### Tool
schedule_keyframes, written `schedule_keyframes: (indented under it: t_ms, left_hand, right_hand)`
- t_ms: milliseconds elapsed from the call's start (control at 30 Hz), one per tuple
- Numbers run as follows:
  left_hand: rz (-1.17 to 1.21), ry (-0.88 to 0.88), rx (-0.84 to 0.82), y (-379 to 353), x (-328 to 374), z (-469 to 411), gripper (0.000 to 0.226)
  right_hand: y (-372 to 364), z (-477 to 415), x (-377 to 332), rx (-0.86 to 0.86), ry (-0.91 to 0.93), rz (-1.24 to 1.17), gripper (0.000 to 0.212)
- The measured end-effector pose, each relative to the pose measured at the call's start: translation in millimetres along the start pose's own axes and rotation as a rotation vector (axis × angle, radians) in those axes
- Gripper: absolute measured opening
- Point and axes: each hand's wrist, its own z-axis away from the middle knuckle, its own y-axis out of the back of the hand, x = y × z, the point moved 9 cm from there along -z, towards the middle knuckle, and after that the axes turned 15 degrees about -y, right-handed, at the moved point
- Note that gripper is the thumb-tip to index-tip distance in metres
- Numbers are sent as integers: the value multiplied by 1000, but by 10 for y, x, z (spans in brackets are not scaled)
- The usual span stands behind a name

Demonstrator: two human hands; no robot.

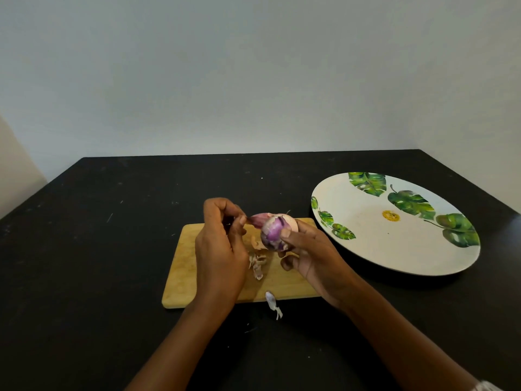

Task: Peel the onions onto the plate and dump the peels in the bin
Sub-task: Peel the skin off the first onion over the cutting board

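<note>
Head view: right hand [310, 255] grip closed round onion [275, 231] held above cutting board [183, 277], left hand [220, 249] grip pinching its loose peel strip [258, 220]; risk of tearing strip short, or dropping it among scraps [258, 265] on board and desk [112, 221], missing plate [394, 246] well right.

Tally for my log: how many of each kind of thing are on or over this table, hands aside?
Purple-and-white half-peeled onion: 1
Rectangular wooden cutting board: 1
Round white leaf-print plate: 1
Loose pale peel patches: 2, a heap on the board and one scrap at its front edge
Total: 5
</note>
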Motion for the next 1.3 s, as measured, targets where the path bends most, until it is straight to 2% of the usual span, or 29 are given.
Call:
schedule_keyframes:
  t_ms: [133,200,267,400,500,600,733,800,967,1067,1167,1233,1300]
  left_hand:
    - [-30,16,-7,2,-18,-9,42]
    - [-61,2,-20,-11,-8,-5,40]
    - [-108,-21,-38,-21,6,6,35]
    - [-217,-46,-53,14,-7,3,37]
    - [-264,-70,-46,43,-3,-24,39]
    - [-295,-141,-101,-21,22,-15,23]
    - [-366,-198,-213,-138,4,35,13]
    - [-278,-168,-217,-161,18,30,17]
    - [281,154,-135,-206,10,19,21]
    - [362,265,-123,-232,-27,42,23]
    - [398,290,-104,-213,-32,50,27]
    - [394,289,-94,-202,-39,48,31]
    - [360,288,-74,-183,-62,50,35]
  right_hand:
    - [-6,1,-8,-92,-11,-144,31]
    - [-53,8,1,-185,-50,-238,41]
    - [-104,26,5,-267,-80,-301,62]
    - [-145,70,-27,-363,-112,-403,64]
    - [-118,76,-35,-365,-126,-436,65]
    - [-98,69,-10,-335,-144,-433,69]
    - [-73,56,19,-284,-163,-416,79]
    - [-63,55,30,-265,-169,-404,83]
    - [-100,57,24,-284,-147,-320,77]
    - [-116,56,33,-302,-136,-284,72]
    - [-156,80,6,-320,-110,-212,55]
    - [-159,82,6,-314,-111,-198,56]
    - [-135,64,29,-296,-124,-205,65]
